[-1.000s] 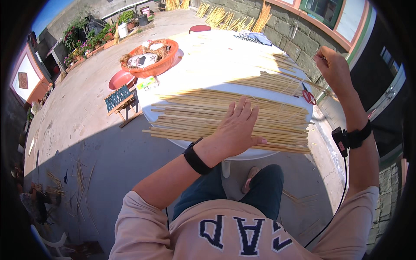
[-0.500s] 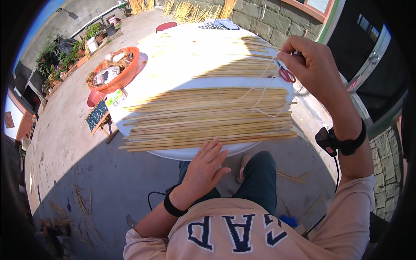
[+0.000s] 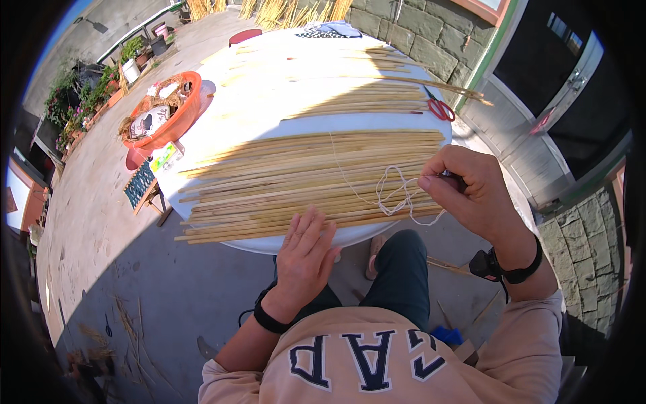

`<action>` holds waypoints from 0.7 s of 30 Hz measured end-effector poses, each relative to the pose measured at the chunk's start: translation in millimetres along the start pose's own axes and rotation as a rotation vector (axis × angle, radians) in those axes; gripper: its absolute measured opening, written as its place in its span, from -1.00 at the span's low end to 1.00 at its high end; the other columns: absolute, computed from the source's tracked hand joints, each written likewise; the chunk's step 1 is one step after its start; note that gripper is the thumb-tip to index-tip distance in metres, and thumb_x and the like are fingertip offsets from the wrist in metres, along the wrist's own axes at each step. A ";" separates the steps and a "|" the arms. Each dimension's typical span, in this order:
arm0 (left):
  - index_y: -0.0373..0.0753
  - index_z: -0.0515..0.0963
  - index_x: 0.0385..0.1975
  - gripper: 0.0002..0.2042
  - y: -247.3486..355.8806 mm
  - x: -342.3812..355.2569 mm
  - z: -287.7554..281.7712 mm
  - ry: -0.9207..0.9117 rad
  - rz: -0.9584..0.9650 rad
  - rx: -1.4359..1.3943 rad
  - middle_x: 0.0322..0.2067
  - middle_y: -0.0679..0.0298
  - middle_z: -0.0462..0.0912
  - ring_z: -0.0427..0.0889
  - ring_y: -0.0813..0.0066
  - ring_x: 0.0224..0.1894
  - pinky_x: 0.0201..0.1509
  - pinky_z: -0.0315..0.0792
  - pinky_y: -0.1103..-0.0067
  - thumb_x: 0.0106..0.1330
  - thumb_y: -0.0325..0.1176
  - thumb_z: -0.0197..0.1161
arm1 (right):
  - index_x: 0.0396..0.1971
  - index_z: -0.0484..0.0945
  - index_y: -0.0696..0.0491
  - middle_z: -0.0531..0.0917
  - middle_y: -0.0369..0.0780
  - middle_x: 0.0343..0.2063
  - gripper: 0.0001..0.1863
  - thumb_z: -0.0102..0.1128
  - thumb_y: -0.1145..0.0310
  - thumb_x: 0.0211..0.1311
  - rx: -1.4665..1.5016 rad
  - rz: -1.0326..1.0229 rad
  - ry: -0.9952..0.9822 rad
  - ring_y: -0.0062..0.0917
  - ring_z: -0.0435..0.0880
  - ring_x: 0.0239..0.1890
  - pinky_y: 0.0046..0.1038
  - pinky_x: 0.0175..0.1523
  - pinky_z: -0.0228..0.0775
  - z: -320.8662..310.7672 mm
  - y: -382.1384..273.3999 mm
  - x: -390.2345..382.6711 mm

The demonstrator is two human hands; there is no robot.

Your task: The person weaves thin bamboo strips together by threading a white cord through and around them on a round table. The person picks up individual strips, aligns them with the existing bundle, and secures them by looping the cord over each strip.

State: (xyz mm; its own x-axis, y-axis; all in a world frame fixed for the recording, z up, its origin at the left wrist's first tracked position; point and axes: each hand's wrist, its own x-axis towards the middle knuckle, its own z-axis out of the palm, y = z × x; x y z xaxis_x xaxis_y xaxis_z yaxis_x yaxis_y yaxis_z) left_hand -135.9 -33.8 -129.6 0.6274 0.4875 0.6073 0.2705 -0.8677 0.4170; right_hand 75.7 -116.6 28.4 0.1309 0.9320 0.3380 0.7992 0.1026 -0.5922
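Observation:
A mat-like row of long, pale straw stalks (image 3: pixel 269 176) lies side by side across the near part of the white table. My left hand (image 3: pixel 303 259) rests at the near edge of the row, its fingers stretched out flat over the front stalks. Over the row's right end, my right hand (image 3: pixel 468 195) pinches a thin white string (image 3: pixel 385 202) between thumb and fingers. The string hangs in loose loops over the stalks, and one strand runs up toward the far side of the row. Scissors with red handles (image 3: pixel 441 110) lie beyond, at the table's right edge.
More stalks (image 3: pixel 356 101) lie farther back on the white table (image 3: pixel 363 124), some jutting past its right edge. An orange basin (image 3: pixel 192 104) holding bundled things stands at the left, above a small folding stool (image 3: pixel 140 185). A glazed door (image 3: pixel 558 81) is at the right.
My right hand has come down and nearer from above the scissors, and the string now bunches in loops. My left hand stays at the stalks' front edge.

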 end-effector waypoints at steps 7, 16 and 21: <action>-0.43 0.26 0.04 -0.43 -1.4 23.2 6.8 -0.168 -0.096 0.159 0.13 -0.11 0.17 0.04 -0.04 0.24 0.27 -0.04 0.22 0.07 -0.24 0.21 | -0.42 0.51 0.13 0.46 -0.24 -0.63 -0.88 0.18 0.49 -0.04 0.046 0.029 -0.082 -0.61 0.40 -0.69 -0.61 -0.59 0.19 7.7 -4.4 -32.4; -0.48 0.23 0.06 -0.38 0.1 21.2 13.7 -0.239 -0.109 0.168 0.14 -0.14 0.14 -0.02 -0.06 0.26 0.28 -0.11 0.20 0.09 -0.16 0.19 | -0.20 0.45 0.20 0.33 -0.30 -0.62 -0.73 -0.04 0.37 0.16 0.355 0.026 0.255 -0.68 0.27 -0.57 -0.63 -0.50 0.07 -14.0 0.8 -87.7; -0.48 0.25 0.04 -0.40 1.2 24.9 17.5 -0.255 -0.084 0.134 0.13 -0.14 0.15 -0.01 -0.07 0.26 0.28 -0.11 0.20 0.09 -0.17 0.19 | -0.19 0.39 0.18 0.16 -0.34 -0.70 -0.72 -0.04 0.28 0.24 0.615 -0.476 1.033 -0.69 0.08 -0.61 -0.63 -0.55 -0.07 -60.6 -9.6 -123.1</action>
State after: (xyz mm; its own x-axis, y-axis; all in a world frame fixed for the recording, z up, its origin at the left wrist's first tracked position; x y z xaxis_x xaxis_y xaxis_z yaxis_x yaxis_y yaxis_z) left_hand -107.1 -24.4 -125.8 0.7574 0.5328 0.3775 0.4129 -0.8386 0.3553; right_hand 87.6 -253.4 36.8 0.5200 0.0889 0.8495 0.5288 0.7476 -0.4019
